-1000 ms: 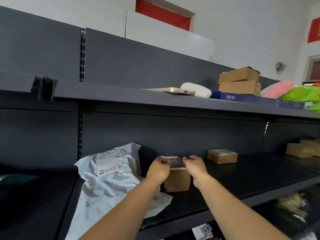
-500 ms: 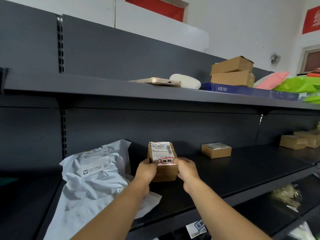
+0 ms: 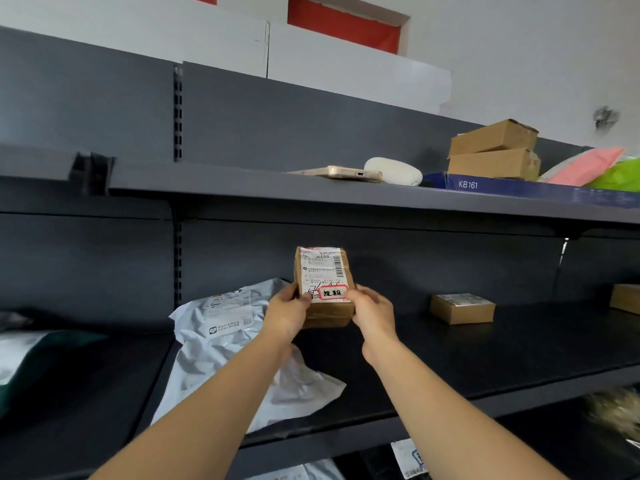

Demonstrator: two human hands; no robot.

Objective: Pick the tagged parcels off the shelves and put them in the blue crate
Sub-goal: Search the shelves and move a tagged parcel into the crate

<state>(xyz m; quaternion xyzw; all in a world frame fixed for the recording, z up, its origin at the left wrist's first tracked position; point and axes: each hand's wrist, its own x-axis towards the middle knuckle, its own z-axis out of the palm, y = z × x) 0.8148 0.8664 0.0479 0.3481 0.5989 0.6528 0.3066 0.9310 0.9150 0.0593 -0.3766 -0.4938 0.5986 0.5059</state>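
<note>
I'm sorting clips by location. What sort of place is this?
Probably a parcel pickup or sorting room. Grey metal shelves hold cardboard boxes and a white mailer, and both hands hold a box bearing a barcoded shipping label.

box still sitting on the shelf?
No, both the left hand and right hand hold the box tilted up off the shelf.
</note>
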